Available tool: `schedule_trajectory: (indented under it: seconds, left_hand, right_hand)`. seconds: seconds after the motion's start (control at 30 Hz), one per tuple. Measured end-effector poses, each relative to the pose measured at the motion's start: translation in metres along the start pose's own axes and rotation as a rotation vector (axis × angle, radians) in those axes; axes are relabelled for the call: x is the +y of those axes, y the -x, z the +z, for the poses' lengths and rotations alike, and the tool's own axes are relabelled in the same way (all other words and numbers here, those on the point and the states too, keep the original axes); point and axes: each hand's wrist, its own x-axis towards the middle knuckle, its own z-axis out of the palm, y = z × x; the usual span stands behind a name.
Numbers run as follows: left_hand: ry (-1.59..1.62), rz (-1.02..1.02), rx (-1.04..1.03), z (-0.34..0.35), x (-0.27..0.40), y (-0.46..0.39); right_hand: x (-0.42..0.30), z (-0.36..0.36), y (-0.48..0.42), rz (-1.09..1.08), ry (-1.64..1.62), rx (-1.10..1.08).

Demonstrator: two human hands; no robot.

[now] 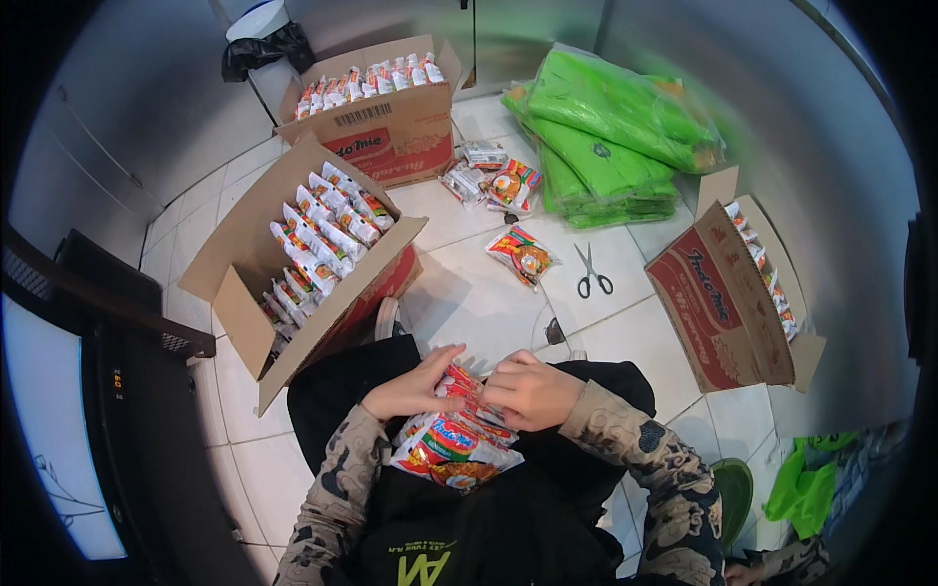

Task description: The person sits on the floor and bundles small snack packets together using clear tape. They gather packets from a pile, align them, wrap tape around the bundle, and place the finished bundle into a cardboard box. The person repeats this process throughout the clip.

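Note:
Several Indomie instant noodle packets [458,450] stand in a row on the person's lap, their fronts facing the body. My left hand [421,388] grips the far left end of the row, thumb across the upper edges. Against the row's right side rests my right hand [531,392], its fingers curled at the packets' top edges; what its fingertips hold is hidden. Beyond the knees a single noodle packet [522,256] lies on the tiled floor, with black-handled scissors [592,272] to its right. A small pile of packets [511,183] lies farther back.
Open cartons of noodle packets stand at left [352,308], back left [410,139] and right [703,300]. Green bags in clear plastic [601,146] are stacked at the back. A bin with a black liner [267,51] stands behind. Another person's hand [744,573] shows at lower right.

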Motion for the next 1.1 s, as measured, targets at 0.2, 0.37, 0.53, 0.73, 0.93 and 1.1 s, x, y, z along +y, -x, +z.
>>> schedule_trajectory:
  seconds: [0.2, 0.37, 0.53, 0.73, 0.93, 1.1]
  left_hand:
    - [-0.036, 0.132, -0.14, 0.021, -0.002, 0.012]
    - [-0.015, 0.099, -0.122, 0.033, 0.001, 0.029]
    - [0.018, 0.124, -0.116, 0.034, 0.003, 0.031]
    - [0.059, 0.152, -0.062, 0.035, 0.006, 0.046]
    - [0.093, 0.194, 0.004, 0.036, 0.012, 0.07]
    - [0.052, 0.265, 0.013, 0.037, 0.023, 0.081]
  right_hand:
    - [0.009, -0.013, 0.013, 0.098, -0.159, -0.081]
    - [0.0, -0.018, 0.021, 0.044, -0.229, -0.216]
    - [0.009, -0.031, 0.017, -0.011, 0.09, -0.128]
    - [0.019, -0.016, -0.003, -0.006, 0.088, -0.184]
    - [0.011, -0.018, -0.008, 0.034, 0.099, -0.08]
    - [0.021, -0.021, -0.015, 0.157, 0.106, -0.22]
